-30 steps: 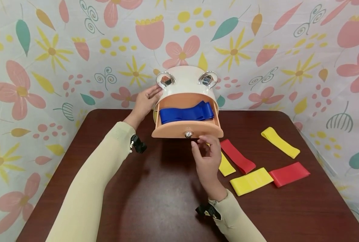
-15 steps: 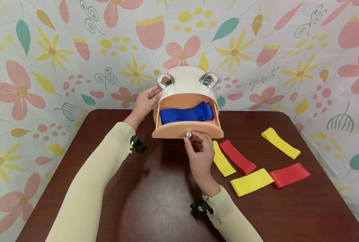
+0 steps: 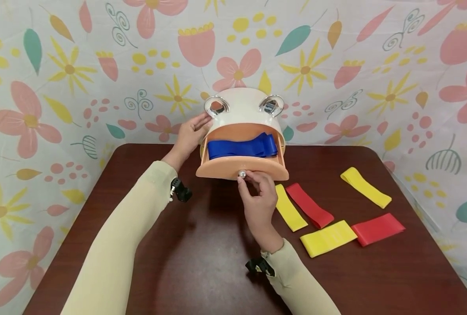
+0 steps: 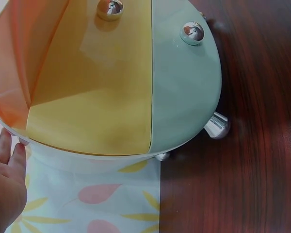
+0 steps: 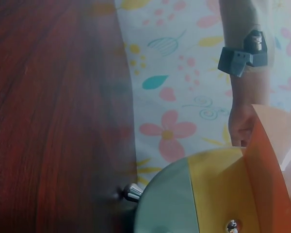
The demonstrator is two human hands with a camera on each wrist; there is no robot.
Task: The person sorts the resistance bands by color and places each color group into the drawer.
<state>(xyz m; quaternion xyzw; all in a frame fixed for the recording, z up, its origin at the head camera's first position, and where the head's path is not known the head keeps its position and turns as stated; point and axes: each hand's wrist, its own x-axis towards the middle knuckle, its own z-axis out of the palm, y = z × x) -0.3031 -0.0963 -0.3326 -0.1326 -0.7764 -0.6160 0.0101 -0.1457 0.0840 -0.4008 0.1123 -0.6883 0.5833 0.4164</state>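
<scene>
A small white cabinet (image 3: 243,105) with silver-ringed eyes stands at the table's back. Its orange top drawer (image 3: 217,168) is pulled out, and a folded blue strip (image 3: 241,148) lies inside. My right hand (image 3: 260,205) pinches the silver drawer knob (image 3: 242,173) between thumb and index finger. Against the cabinet's left side rests my left hand (image 3: 188,136), its fingers extended. In the left wrist view, the fingers of that hand (image 4: 5,179) touch the rim beside a yellow drawer (image 4: 97,102) and a green drawer (image 4: 186,92), both closed, each with a round knob.
Right of the cabinet, yellow strips (image 3: 328,238) and red strips (image 3: 310,205) lie scattered on the dark wooden table (image 3: 202,262). A flower-patterned cloth (image 3: 139,57) hangs close behind the cabinet. Silver feet (image 4: 217,126) hold the cabinet off the table.
My right hand has moved left from beside the drawer front and taken hold of the knob. The drawer front has shifted slightly left. The left hand has stayed on the cabinet's side.
</scene>
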